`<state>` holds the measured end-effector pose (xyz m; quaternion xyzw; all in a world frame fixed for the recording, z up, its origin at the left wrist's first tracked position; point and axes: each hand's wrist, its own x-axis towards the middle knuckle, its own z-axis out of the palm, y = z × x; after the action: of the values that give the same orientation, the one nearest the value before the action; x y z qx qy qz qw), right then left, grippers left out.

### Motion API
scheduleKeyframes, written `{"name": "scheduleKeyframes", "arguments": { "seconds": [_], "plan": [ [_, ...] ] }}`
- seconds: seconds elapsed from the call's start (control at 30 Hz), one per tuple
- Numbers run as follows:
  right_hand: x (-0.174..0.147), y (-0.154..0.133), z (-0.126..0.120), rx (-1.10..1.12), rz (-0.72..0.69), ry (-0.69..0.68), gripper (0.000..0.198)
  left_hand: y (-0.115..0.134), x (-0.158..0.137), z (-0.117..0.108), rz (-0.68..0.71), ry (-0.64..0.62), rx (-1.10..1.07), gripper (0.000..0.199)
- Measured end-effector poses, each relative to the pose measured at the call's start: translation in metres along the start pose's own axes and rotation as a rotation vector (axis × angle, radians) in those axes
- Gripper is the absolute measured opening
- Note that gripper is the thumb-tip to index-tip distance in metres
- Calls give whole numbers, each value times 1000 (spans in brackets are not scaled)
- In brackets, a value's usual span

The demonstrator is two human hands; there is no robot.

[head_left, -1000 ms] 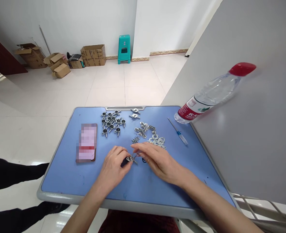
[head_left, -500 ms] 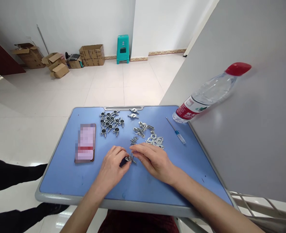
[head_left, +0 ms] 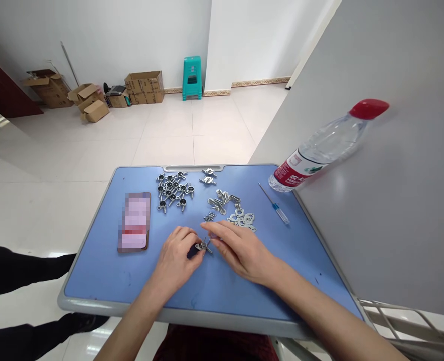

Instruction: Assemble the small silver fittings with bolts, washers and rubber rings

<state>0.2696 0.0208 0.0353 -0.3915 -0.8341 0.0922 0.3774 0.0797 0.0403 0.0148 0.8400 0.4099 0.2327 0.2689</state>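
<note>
1. Centrally in the head view, the left hand [head_left: 178, 253] pinches a small metal part [head_left: 202, 246] between thumb and fingers, low over the near half of the table [head_left: 206, 296].
2. Just beside it, the right hand [head_left: 242, 248] has thumb and fingertips close together near the part; whether they grip anything, I cannot tell.
3. Beyond the hands are screws [head_left: 209, 216], flat plates [head_left: 242, 219] and, farther left, a cluster of black-centred pieces [head_left: 173, 190].
4. Left lies a phone [head_left: 135, 220]; right, a screwdriver [head_left: 276, 206] near an upright bottle [head_left: 312, 155].
</note>
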Motion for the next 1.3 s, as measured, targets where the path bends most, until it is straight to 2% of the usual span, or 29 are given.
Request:
{"name": "scheduleKeyframes", "arguments": {
  "seconds": [0.1,0.3,0.5,0.77,0.97,1.13,1.2,1.3],
  "plan": [
    [-1,1,-2,12,-6,-6,33,0,1,0,5,0,14,12],
    [-2,3,5,-98,-23,122,22,0,1,1,-3,-6,7,12],
    [0,0,0,48,-9,114,36,0,1,0,8,-6,12,12],
    [1,-6,12,56,18,195,8,0,2,2,0,-6,12,11],
    [1,-5,7,92,56,161,8,2,3,1,-8,-7,27,13],
    [3,-5,-7,197,67,33,25,4,2,-1,-13,-17,19,12],
    [3,-3,-8,182,65,30,23,4,2,-1,-10,-18,14,13],
    [1,-1,-1,100,47,109,11,3,2,-1,-7,-19,19,12]
  ]
}}
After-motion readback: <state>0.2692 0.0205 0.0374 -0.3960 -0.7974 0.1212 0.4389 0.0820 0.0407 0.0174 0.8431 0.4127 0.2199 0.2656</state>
